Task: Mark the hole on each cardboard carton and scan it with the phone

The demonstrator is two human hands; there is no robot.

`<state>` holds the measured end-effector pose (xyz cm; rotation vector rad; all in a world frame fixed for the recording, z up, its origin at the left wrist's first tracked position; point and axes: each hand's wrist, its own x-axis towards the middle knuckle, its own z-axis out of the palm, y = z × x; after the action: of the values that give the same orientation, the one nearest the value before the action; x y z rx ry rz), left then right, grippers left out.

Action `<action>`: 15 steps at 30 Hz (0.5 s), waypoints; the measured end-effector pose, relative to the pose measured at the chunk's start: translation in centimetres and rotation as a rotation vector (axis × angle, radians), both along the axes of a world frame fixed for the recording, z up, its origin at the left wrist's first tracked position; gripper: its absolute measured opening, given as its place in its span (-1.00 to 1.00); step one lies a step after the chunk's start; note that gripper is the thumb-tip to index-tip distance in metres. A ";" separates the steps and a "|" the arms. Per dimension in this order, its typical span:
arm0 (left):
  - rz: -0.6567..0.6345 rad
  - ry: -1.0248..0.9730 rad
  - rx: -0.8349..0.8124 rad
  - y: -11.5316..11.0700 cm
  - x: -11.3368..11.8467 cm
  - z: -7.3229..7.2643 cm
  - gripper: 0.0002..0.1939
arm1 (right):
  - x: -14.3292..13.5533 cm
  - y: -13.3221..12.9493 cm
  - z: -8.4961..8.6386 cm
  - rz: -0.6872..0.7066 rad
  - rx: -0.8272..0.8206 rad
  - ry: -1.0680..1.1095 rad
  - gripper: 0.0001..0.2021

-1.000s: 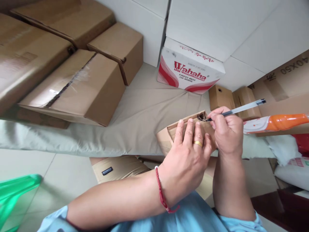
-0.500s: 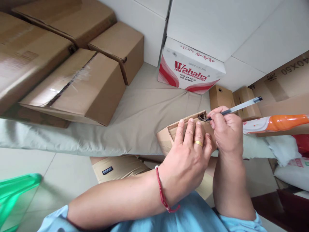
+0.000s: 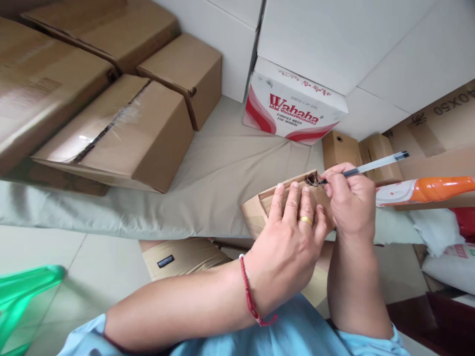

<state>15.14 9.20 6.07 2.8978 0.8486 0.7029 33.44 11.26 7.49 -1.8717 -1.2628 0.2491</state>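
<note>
A small cardboard box (image 3: 254,213) rests at the front edge of the cloth-covered surface, tilted in view. My left hand (image 3: 293,235) lies flat on its top with the fingers stretched out; it wears a gold ring and a red cord bracelet. My right hand (image 3: 351,200) is closed round a pen (image 3: 374,163) with a clear barrel and dark end. The pen's tip points at a dark, scribbled or ragged patch (image 3: 311,179) near the box's far corner. Whether that patch is ink or a hole I cannot tell.
Several brown cartons (image 3: 159,133) stand at the left. A white and red Wahaha water carton (image 3: 293,106) sits against the wall, beside small brown boxes (image 3: 339,151). An orange-topped bottle-like package (image 3: 438,190) lies at the right. A green plastic item (image 3: 33,282) is at lower left.
My right hand and the pen have shifted very slightly to the right, the pen's tip still by the dark patch. My left hand stays pressed on the box.
</note>
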 end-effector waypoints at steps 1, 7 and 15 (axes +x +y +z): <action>-0.002 -0.002 0.000 0.0 0.0 0.0 -0.45 | 0.0 0.0 0.0 0.000 0.007 0.005 -0.84; -0.002 -0.002 -0.019 0.0 0.0 0.1 -0.43 | 0.1 0.1 0.0 -0.014 -0.019 -0.048 -0.84; -0.006 -0.008 -0.015 0.0 0.0 0.0 -0.44 | 0.4 0.1 -0.1 0.012 -0.004 -0.029 -0.84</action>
<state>15.11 9.21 6.11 2.8809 0.8404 0.7045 33.79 11.37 7.39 -1.8773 -1.2944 0.2324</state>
